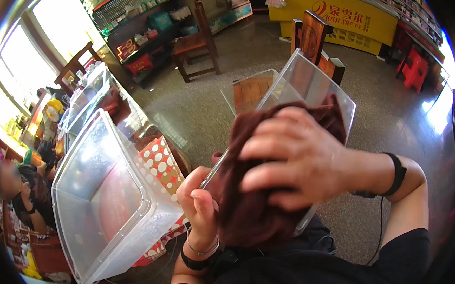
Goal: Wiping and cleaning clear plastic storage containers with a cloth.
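Note:
My left hand [200, 202] grips the near left edge of a clear plastic lid or panel [317, 82] with a raised rim, held tilted in front of me. Spread over that panel lies a dark maroon cloth [250, 203]. My right hand [295, 157], slightly blurred, presses on the cloth with its fingers spread and bent; part of the cloth is bunched beyond the knuckles. The cloth and hand hide much of the panel. To the left stands a large translucent plastic bin [139, 225], its open side facing me.
Red patterned paper [158, 158] lies by the bin on a table [132, 116] holding more clear containers. Wooden chairs [194, 42] stand ahead, one [311, 35] just behind the panel. Another person [31, 193] is at far left. A yellow freezer [333, 22] and red stool [414, 68] are farther off.

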Demonstrator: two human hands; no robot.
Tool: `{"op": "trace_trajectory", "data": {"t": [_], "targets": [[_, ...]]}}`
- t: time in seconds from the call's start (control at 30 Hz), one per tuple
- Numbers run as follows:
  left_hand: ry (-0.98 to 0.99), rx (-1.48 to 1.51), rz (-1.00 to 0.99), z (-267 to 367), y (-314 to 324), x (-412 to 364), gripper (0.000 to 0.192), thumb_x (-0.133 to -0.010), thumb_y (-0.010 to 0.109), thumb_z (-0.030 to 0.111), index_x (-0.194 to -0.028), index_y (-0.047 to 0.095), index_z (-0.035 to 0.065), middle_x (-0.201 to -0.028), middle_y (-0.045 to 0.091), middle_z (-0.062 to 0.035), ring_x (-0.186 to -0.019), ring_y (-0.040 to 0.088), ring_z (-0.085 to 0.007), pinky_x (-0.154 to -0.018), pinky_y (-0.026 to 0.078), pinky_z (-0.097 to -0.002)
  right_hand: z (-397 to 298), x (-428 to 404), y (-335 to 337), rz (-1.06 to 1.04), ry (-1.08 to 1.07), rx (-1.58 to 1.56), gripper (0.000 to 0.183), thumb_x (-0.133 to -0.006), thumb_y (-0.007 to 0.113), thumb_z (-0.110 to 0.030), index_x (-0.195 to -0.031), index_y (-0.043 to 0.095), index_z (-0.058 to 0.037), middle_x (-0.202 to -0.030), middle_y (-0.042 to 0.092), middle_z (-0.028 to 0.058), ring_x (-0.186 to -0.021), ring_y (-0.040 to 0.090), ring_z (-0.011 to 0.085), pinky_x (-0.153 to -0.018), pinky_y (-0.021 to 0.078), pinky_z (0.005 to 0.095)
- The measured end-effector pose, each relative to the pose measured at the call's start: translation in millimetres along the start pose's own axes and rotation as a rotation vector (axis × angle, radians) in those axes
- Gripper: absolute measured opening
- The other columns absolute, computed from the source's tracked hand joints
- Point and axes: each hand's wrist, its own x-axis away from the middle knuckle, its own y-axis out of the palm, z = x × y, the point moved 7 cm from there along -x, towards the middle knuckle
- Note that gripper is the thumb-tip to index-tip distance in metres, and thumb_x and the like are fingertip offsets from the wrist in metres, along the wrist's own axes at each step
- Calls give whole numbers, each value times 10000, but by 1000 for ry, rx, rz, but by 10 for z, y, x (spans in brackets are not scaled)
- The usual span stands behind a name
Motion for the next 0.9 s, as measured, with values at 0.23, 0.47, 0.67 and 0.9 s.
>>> {"op": "trace_trajectory", "data": {"t": [0.23,0.47,0.67,0.9], "targets": [[75,63,95,246,136,-220,678,-835,379,631,-651,526,-4,-488,521,-35,-424,506,-91,-522,444,-218,1533,670,-351,146,595,231,409,-847,460,-288,-1215,463,-110,-1269,432,127,-1203,377,304,-1007,268,388],[113,104,32,283,197,-305,633,-913,253,550,-734,511,0,-552,493,-75,-432,439,-122,-457,363,-234,1201,552,-229,47,546,374,627,-851,445,-495,-1340,360,-112,-1376,304,220,-1291,245,385,-1054,197,431],[-160,421,374,-80,-9,-182,790,-874,172,638,-976,568,-37,-769,626,-93,-720,576,-133,-677,437,-238,265,73,100,-62,352,213,795,-748,513,-608,-1287,397,-35,-1367,237,302,-1290,191,450,-1030,140,554],[-241,835,80,-17,147,-96,859,-843,198,677,-1169,473,-68,-1147,541,-171,-1058,515,-232,-957,370,-378,-439,-10,299,-143,39,-165,620,-693,611,-507,-1205,508,-173,-1402,279,185,-1313,242,319,-1019,134,571]]}}
